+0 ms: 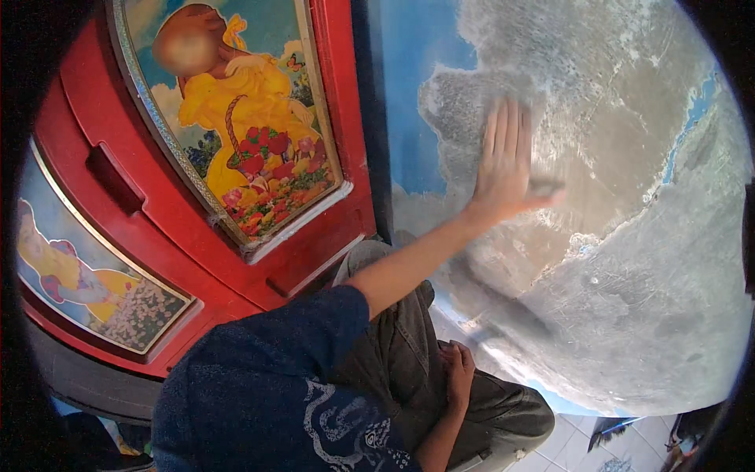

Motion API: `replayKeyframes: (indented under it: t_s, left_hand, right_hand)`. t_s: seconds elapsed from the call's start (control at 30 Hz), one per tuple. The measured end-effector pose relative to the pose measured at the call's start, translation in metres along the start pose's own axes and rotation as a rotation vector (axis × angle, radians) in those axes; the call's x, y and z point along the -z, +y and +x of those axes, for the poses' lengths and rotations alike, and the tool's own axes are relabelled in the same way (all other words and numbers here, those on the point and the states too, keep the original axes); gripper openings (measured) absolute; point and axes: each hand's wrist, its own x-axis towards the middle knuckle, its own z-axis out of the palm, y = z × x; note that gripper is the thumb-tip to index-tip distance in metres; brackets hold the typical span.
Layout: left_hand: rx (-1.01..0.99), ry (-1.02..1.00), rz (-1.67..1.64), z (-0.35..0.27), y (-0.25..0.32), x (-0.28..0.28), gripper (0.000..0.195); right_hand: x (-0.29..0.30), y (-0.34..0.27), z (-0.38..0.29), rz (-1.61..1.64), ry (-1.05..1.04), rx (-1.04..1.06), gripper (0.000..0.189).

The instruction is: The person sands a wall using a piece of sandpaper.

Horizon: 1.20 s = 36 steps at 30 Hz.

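Note:
My left hand (508,158) lies flat and slightly blurred against a large curved panel (637,283), fingers together and thumb spread to the right. Nothing shows between its fingers; what may be under the palm is hidden. The panel has a dull grey, scratched surface with rough-edged patches of light blue paint (413,135). A ragged blue and white line crosses it on the right. Below, my right hand (459,369) rests by my thigh, its fingers curled; whether it holds anything cannot be seen.
At left stands a red panelled body (236,283) with recessed handles and framed pictures of figures in yellow dresses (248,130). A dark gap (377,118) separates it from the grey panel. My bent legs (401,348) lie below. Pale floor tiles (560,442) and dark objects show at lower right.

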Motion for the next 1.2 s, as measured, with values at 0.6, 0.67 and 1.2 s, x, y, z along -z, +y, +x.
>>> replayKeyframes:
  t_s: [0.6, 0.67, 1.2]
  left_hand:
    - [0.203, 0.009, -0.003, -0.02, 0.005, -0.011, 0.115]
    - [0.231, -0.176, 0.05, -0.049, 0.006, -0.027, 0.115]
    - [0.154, 0.017, 0.041, 0.008, 0.002, -0.008, 0.113]
  right_hand:
    - [-0.005, -0.009, -0.005, -0.002, -0.001, 0.012, 0.029]
    - [0.002, -0.002, 0.001, 0.042, 0.002, 0.019, 0.029]
    - [-0.002, -0.006, -0.001, -0.047, -0.033, 0.023, 0.044]
